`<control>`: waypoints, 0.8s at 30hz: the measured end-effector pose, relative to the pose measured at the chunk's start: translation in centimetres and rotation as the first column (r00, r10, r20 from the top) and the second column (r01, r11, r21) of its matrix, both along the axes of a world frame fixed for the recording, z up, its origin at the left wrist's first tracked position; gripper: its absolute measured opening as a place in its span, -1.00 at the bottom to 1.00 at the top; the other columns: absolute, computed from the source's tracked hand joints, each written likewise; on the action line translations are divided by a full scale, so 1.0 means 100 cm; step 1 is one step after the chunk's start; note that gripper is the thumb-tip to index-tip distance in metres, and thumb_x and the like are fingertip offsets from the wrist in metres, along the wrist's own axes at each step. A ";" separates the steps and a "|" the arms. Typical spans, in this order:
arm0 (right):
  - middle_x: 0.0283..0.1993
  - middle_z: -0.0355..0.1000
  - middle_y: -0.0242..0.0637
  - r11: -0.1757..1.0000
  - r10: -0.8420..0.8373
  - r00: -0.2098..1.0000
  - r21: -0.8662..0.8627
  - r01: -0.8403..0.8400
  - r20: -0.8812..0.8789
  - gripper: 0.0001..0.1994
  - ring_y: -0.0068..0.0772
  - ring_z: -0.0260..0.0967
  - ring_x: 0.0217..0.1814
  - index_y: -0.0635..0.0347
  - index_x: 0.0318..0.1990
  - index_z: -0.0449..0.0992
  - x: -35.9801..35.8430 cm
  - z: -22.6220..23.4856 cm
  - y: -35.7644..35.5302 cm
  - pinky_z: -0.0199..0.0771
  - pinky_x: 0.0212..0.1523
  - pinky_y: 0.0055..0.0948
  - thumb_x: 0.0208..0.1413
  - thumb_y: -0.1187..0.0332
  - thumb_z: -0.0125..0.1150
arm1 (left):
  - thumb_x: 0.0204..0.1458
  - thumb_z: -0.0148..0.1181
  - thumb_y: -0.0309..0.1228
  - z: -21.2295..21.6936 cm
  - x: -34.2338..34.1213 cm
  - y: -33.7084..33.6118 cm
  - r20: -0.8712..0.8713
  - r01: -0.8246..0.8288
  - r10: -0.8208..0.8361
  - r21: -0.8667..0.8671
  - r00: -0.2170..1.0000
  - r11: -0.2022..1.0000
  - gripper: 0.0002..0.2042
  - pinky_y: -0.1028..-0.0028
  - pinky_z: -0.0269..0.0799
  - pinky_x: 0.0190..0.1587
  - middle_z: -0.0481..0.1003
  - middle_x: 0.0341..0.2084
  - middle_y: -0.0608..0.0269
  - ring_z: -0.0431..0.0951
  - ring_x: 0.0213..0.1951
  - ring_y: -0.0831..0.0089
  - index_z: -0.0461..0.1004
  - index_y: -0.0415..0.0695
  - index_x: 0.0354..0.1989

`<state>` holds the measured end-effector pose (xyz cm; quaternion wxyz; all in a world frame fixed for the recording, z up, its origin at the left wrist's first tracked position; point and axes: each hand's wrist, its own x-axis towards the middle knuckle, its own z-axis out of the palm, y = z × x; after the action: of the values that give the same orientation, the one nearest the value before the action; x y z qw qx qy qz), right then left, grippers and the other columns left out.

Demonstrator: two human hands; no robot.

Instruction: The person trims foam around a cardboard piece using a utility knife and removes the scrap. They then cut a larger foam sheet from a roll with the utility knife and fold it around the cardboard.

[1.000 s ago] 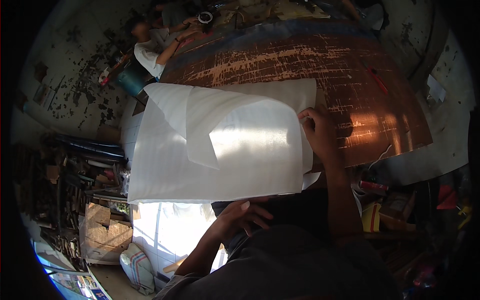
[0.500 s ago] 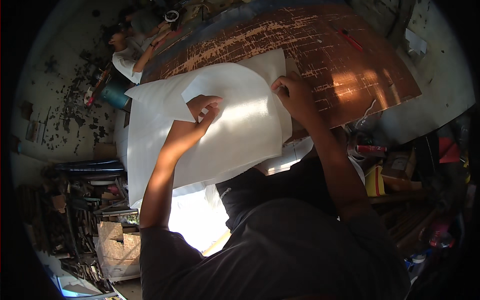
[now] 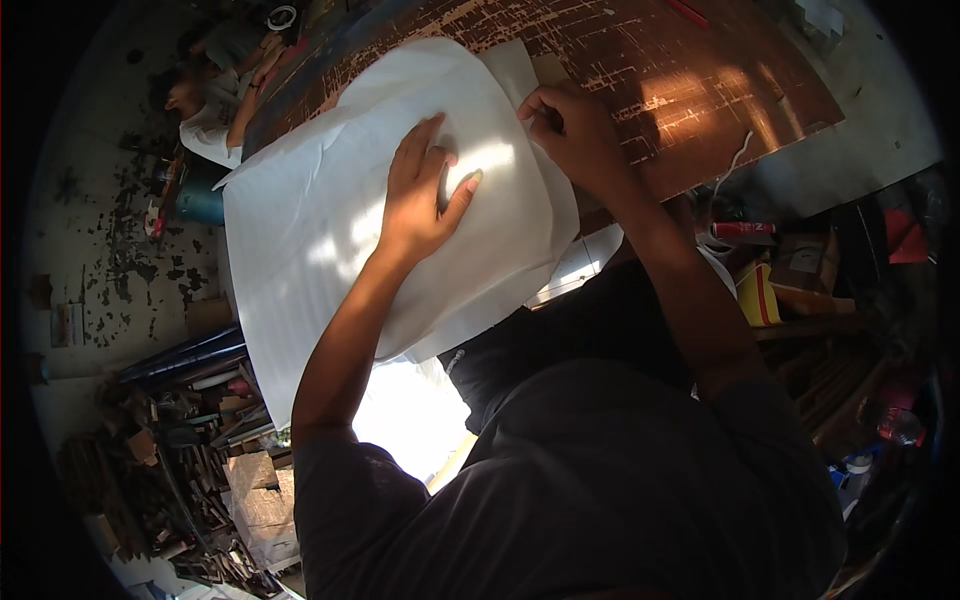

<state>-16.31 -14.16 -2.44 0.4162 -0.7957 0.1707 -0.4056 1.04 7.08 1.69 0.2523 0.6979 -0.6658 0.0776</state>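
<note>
A large, glossy white sheet (image 3: pixel 300 230) covers the near left of the worn brown table (image 3: pixel 690 140) and hangs over its front edge. My left hand (image 3: pixel 415 200) lies open on this sheet, fingers stretched toward the far side and thumb apart. At the sheet's right edge my right hand (image 3: pixel 578 135) is closed, with thumb and forefinger pinching the edge. Another pale layer (image 3: pixel 515 72) sticks out from under the white sheet near the right hand.
A red tool (image 3: pixel 686 12) lies at the table's far side. At the far left, other people (image 3: pixel 205 125) sit beside the table. Scrap wood and a cardboard piece (image 3: pixel 262 500) lie at lower left. A red can (image 3: pixel 742 230) and boxes (image 3: pixel 800 265) stand right.
My left hand has moved up and opened flat on the sheet. The sheet's folded-over flap no longer shows over that hand. The right hand still pinches the edge. The whole view has shifted.
</note>
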 end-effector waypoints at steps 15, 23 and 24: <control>-0.13 0.56 -0.29 0.992 0.016 0.996 0.126 -0.027 0.091 -0.66 -0.43 0.54 -0.24 0.22 0.20 0.60 -0.021 0.016 0.023 0.60 -0.13 -0.39 0.30 0.56 0.38 | 0.41 0.20 0.14 0.008 -0.015 0.001 0.074 -0.089 0.072 0.262 0.995 0.961 -0.36 -0.28 -0.14 0.70 0.13 0.73 -0.01 0.01 0.73 -0.19 0.38 0.38 0.65; -0.07 0.58 -0.36 0.931 0.048 0.998 0.360 -0.058 0.038 -0.74 -0.66 0.49 -0.28 0.23 0.09 0.53 -0.118 0.019 0.095 0.47 -0.33 -0.57 0.37 0.47 0.48 | 0.40 0.26 0.03 0.002 -0.014 0.001 0.085 -0.085 0.068 0.211 0.994 0.974 -0.38 -0.28 -0.10 0.69 0.16 0.71 -0.01 0.04 0.73 -0.17 0.41 0.35 0.63; -0.06 0.58 -0.37 0.923 0.093 0.995 0.373 -0.097 0.027 -0.74 -0.68 0.49 -0.28 0.23 0.07 0.52 -0.124 0.017 0.103 0.45 -0.36 -0.58 0.38 0.44 0.49 | 0.40 0.26 0.03 0.001 -0.014 0.002 0.078 -0.086 0.071 0.218 0.994 0.972 -0.38 -0.29 -0.10 0.69 0.16 0.71 -0.01 0.04 0.73 -0.17 0.41 0.35 0.63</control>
<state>-28.74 -3.88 -0.74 0.5802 -0.7072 0.2043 -0.3487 -0.32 7.24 1.79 0.1463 0.7442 -0.6507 0.0374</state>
